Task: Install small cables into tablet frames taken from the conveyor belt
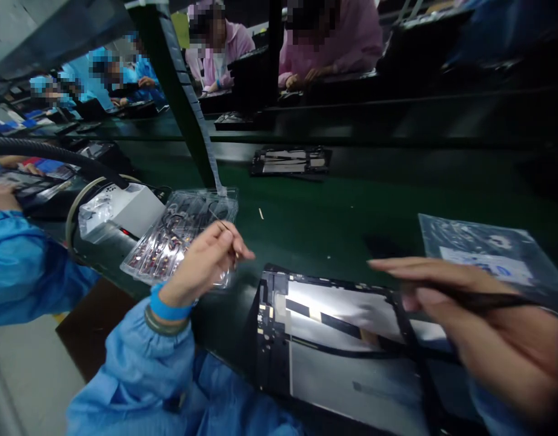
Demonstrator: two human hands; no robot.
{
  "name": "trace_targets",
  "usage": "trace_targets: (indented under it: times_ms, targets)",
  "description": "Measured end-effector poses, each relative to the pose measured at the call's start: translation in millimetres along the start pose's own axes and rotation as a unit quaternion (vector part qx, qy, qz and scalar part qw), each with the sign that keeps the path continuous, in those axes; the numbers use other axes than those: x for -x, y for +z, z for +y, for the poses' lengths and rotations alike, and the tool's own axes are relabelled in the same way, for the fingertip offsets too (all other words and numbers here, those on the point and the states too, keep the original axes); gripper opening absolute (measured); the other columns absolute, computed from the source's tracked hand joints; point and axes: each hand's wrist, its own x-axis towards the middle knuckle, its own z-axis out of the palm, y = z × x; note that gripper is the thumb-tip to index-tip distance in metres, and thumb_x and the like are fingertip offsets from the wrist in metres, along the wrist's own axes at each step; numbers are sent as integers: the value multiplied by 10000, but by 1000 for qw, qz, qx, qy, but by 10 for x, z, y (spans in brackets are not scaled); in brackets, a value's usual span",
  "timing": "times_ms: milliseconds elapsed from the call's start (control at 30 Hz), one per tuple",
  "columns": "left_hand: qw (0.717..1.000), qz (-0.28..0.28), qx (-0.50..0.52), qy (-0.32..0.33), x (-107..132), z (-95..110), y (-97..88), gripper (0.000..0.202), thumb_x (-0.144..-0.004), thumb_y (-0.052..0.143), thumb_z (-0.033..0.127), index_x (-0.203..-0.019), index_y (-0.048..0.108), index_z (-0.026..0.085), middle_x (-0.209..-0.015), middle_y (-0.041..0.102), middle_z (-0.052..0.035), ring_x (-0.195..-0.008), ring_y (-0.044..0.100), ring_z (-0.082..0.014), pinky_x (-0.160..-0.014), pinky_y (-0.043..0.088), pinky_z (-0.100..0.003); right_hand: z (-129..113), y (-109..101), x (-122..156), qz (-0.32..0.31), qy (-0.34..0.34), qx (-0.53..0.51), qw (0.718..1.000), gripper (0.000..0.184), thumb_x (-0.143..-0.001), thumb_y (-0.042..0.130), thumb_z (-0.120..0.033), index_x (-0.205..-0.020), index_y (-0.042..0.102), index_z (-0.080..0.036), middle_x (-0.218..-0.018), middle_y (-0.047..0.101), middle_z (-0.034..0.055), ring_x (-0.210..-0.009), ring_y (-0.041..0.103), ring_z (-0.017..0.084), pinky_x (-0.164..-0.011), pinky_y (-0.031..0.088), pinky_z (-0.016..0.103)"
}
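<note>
Left hand pinches a thin wire, fingers nearly closed, over the clear parts tray at ten o'clock. Right hand grips black tweezers (blurred) above the opened tablet, dead centre. Tiny, light, fragile stuff, I'd judge: hold by the edges.

Open flat tablet chassis lies on dark green surface, nearest the person. Clear plastic parts tray to its left, grey box left of that. Antistatic bag right. Second chassis lies behind.
</note>
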Motion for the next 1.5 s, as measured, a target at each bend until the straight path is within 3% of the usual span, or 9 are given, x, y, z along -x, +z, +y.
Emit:
trace_targets:
  times_ms: [100, 200, 267, 367, 567, 800, 1033, 1300, 1500]
  targets:
    - [931, -173, 285, -149, 207, -94, 420, 143, -848, 616, 283, -843, 530, 169, -653, 431, 55, -530, 467, -60, -604, 504, -254, -250, 113, -101, -102, -22, -49, 993, 231, -873, 525, -365, -1035, 660, -272, -992, 702, 49, -874, 681, 199, -655, 570, 264]
    - [863, -278, 344, -244, 333, -220, 687, 201, -855, 615, 333, -857, 546, 144, -665, 426, 45, -510, 424, -45, -540, 465, -213, -394, 287, -215, -161, 29, -131, 978, 194, -851, 545, -352, -917, 671, -220, -842, 703, 31, -778, 676, 167, -665, 550, 247]
    - [870, -296, 310, -245, 383, -280, 781, 230, -870, 594, 364, -888, 543, 141, -642, 445, 40, -525, 444, -54, -557, 447, -209, -414, 365, -253, -182, 81, -172, 965, 207, -852, 540, -363, -802, 649, -195, -670, 661, 7, -653, 648, 145, -620, 531, 238]
    - [919, -262, 213, -203, 428, -298, 842, 244, -912, 518, 386, -925, 530, 143, -578, 434, 48, -518, 442, -65, -560, 415, -212, -391, 373, -220, -118, 109, -148, 976, 214, -829, 585, -356, -704, 618, -185, -586, 595, -12, -560, 589, 124, -536, 482, 223]
    - [946, -193, 167, -199, 453, -212, 844, 273, -882, 543, 423, -878, 494, 154, -631, 364, 65, -493, 337, -44, -484, 341, -197, -382, 262, -15, -59, -140, -41, 988, 122, -867, 552, -148, -854, 668, -181, -740, 650, 21, -662, 611, 103, -593, 483, 192]
    - [973, -164, -22, -164, 508, -190, 865, 286, -942, 356, 439, -827, 436, 189, -554, 340, 76, -459, 335, -78, -472, 332, -224, -375, 296, 57, -32, -228, 61, 971, 138, -881, 538, -131, -935, 664, -149, -809, 685, 53, -720, 641, 120, -634, 503, 210]
    - [968, -93, -231, -7, 572, -283, 902, 156, -924, 395, 226, -884, 544, 199, -915, 553, -68, -851, 504, -182, -784, 384, -312, -409, 386, 142, -21, -302, 258, 917, 269, -917, 403, -112, -898, 671, -106, -721, 680, 86, -607, 618, 168, -504, 446, 281]
    - [955, -67, 184, -225, 430, -236, 822, 322, -848, 572, 390, -1022, 614, 123, -471, 318, 87, -419, 241, -59, -441, 220, -205, -315, 263, 150, 51, -156, 143, 976, 81, -878, 524, -145, -868, 588, -193, -743, 644, 40, -662, 618, 145, -586, 468, 243]
    - [952, -75, 215, -207, 421, -209, 907, 232, -863, 582, 319, -883, 672, 106, -527, 489, 25, -472, 384, -47, -501, 290, -186, -337, 286, 75, 21, -124, 47, 991, 109, -867, 546, -171, -883, 654, -166, -775, 686, 46, -688, 651, 136, -600, 503, 222]
